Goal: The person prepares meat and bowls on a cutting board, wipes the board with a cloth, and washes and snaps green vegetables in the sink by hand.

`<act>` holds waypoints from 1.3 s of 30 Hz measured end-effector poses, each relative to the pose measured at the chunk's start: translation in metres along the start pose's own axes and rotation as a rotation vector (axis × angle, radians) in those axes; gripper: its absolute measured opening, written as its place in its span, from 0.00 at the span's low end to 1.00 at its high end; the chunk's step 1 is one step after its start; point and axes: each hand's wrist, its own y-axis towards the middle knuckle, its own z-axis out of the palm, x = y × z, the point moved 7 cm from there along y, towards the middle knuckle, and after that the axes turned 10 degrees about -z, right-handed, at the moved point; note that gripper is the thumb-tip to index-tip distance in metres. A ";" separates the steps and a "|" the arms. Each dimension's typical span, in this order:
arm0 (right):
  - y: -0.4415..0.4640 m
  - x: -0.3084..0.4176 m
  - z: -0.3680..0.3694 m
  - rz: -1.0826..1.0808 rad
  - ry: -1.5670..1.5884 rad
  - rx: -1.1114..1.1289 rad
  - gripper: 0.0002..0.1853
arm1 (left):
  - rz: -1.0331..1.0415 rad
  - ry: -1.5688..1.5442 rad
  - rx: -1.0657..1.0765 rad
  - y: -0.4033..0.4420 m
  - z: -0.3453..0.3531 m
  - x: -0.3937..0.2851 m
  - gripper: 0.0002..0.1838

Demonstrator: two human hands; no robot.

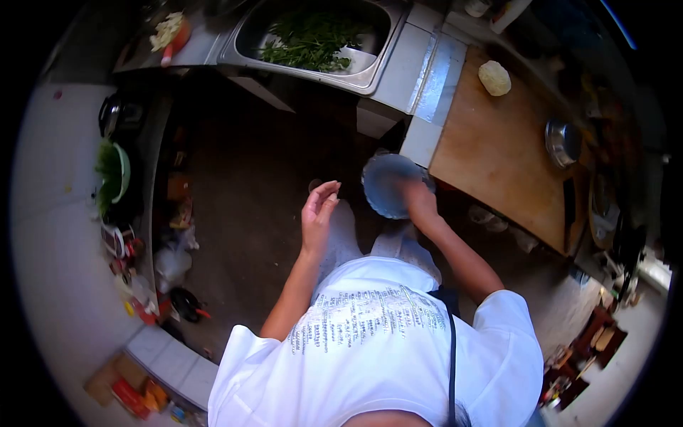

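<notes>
My left hand [318, 211] is raised in front of my legs, its fingers curled toward the thumb. A small pale spot shows at the fingertips; I cannot make out whether it is a held thing. My right hand [418, 198] reaches over a round bin [388, 178] with a bluish, crinkled liner-like rim. Motion smears its fingers, so their pose is hidden. The bin stands low beside the counter corner, just beyond my knees. Farther off, a pale, roundish peeled-looking vegetable [494, 78] lies on the large wooden board [491, 142].
A metal sink [370, 82] holds leafy greens [313, 39]. A metal bowl [563, 144] sits on the board's right side. At upper left is an orange-red container [179, 37] with pale pieces. A green basket [122, 171] of greens stands on the left shelf.
</notes>
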 end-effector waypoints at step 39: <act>0.307 0.004 -0.077 0.298 0.894 -0.527 0.06 | -0.490 -0.256 0.271 0.304 -0.060 -0.208 0.13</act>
